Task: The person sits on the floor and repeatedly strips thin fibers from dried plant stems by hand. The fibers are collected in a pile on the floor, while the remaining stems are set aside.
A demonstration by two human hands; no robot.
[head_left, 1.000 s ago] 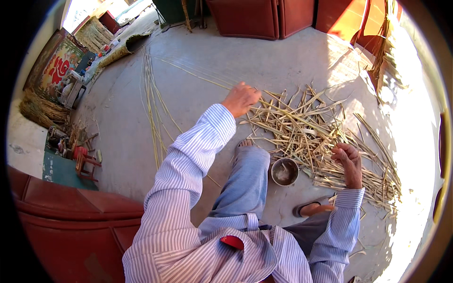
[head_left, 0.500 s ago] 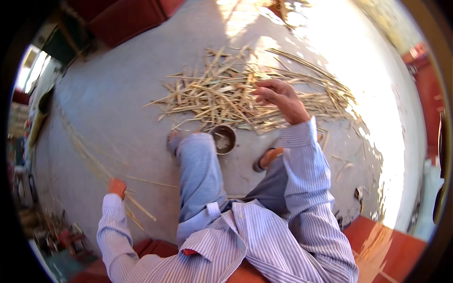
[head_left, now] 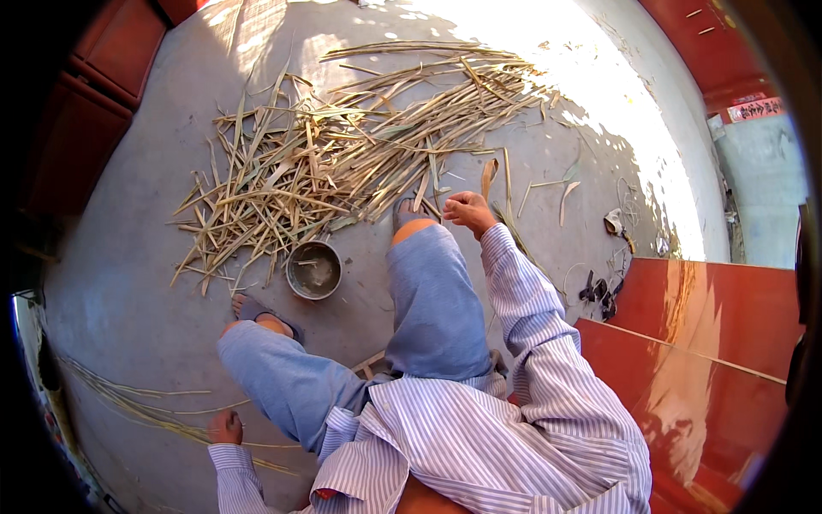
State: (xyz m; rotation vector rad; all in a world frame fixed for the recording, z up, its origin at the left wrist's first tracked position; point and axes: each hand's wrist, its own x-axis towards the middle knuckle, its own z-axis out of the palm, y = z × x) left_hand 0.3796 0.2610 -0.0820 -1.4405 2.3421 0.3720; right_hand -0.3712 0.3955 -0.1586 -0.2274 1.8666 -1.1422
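While the wearer sits on the red bench (head_left: 711, 343), I take the small metal bowl (head_left: 313, 269) on the concrete floor (head_left: 120, 283) as my landmark. Nearest me, well below and left of the bowl, the left hand (head_left: 225, 426) is down at the floor among a thin trail of long reeds (head_left: 137, 407); it looks closed around one or two stalks, though the view is too small and bent at this edge for me to be sure. To the right of the bowl and a little above it, the right hand (head_left: 467, 210) hovers beside the knee with its fingers curled, and I cannot tell whether it grips a strip or only touches the loose ends there. Beyond the bowl, up and to the right, lies the big heap of split cane strips (head_left: 342, 146), spread fanwise and partly in bright sun.

To do this well, I judge each hand should gather stalks near their ends, keep them parallel, and draw them along the floor rather than lift them, so the heap does not tangle or snap.

Against half a second ago, the view has swung: the heap and bowl sit further left, the left hand sits closer in, and the right hand has drawn back from the heap toward the knee.
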